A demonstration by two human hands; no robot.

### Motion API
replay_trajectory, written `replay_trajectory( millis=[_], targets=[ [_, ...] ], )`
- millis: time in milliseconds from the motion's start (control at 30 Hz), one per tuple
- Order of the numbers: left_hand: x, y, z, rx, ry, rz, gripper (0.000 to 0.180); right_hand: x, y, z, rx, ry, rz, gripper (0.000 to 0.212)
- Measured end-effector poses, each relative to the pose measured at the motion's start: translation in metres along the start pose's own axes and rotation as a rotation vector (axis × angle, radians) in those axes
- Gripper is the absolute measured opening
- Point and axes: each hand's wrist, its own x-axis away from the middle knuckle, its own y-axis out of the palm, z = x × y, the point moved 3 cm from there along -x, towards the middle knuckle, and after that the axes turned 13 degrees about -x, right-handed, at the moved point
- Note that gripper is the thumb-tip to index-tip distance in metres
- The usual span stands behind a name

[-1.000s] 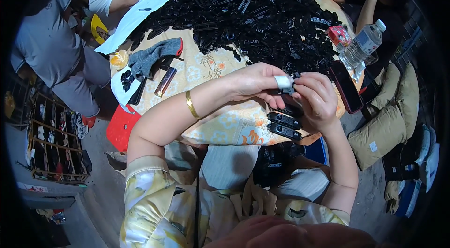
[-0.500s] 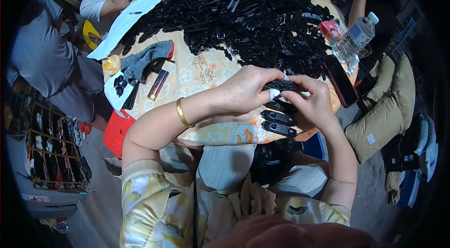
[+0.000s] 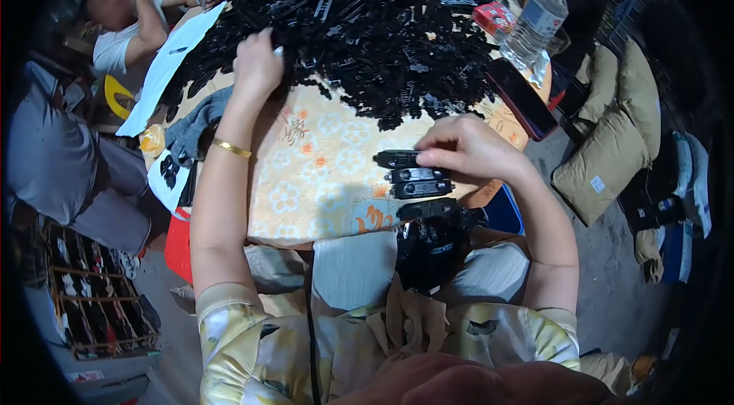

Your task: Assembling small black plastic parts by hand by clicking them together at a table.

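Observation:
My left hand is at the near left edge of a large heap of black plastic parts. Its fingers bend down toward the heap and are mostly hidden; a bit of white covering shows on one. Over the table's right front, my right hand has thumb and fingers closed at the right end of a long black plastic part. Just below that part lie two similar ones, side by side, a shiny black piece and a duller black piece. Another black part sits near the table's front edge.
A phone, a clear water bottle and a red packet stand at the right. A grey glove lies left, beside my left forearm. Below the table edge hangs a black plastic bag. Another person sits far left.
My hands were together over a black part; they have parted. The left went up and left to the heap. The right stays by the row, on one part. The view has shifted too.

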Motion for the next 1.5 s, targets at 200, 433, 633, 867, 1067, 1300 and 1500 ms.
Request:
replay_trajectory(
  millis=[200,433,633,867,1067,1300,1500],
  targets=[
    [0.0,-0.006,0.014,0.041,0.13,-0.185,0.036,0.002,-0.012,0.016,0.511,-0.109,0.491,0.019],
    [0.012,-0.037,0.039,0.203,0.107,0.02,0.035,-0.001,-0.009,0.023,0.51,-0.046,0.475,0.022],
    [0.019,-0.05,0.06,1.07,-0.237,-0.149,0.021,0.0,-0.014,0.017,0.459,-0.193,0.599,0.02],
    [0.058,-0.035,0.111,2.04,-0.36,-0.89,0.03,0.001,-0.009,0.002,-0.065,0.007,0.587,0.024],
    [0.075,-0.045,0.129,1.918,-0.123,-0.984,0.034,0.0,-0.005,-0.011,-0.277,-0.133,0.651,0.02],
    [0.084,-0.042,0.136,1.874,-0.14,-1.014,0.035,0.001,-0.001,-0.019,0.195,-0.559,0.66,0.016],
    [0.083,-0.042,0.137,1.833,-0.083,-0.967,0.038,0.001,0.005,-0.02,0.443,-0.619,0.622,0.023]
  ],
)
